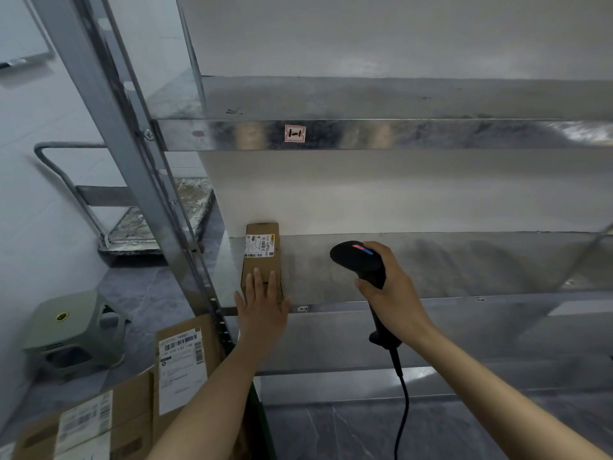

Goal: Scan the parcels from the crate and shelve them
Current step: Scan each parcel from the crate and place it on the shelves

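On the middle shelf (431, 270), close by the left upright, the small brown parcel (262, 257) is lying flat with its label up and its long side running toward the back wall. Left grip (263, 307) is resting on its near end, fingers straight and spread, pressing rather than clasping. Right grip (391, 287) is wrapping round the handle of the black scanner (361, 260), whose head is pointing left toward the parcel, cord (403, 410) hanging down. More labelled parcels (180, 363) are waiting bottom left, probably in the crate, though its walls are mostly hidden. Step in hand is probably seating this parcel. Doing it well: pushing straight back with the flat palm until the near end is sitting well inside the front lip, keeping it square to the upright with the label face-up and readable, and holding the scanner clear so the cord is not snagging the shelf edge. Cannot tell whether it is already scanned.
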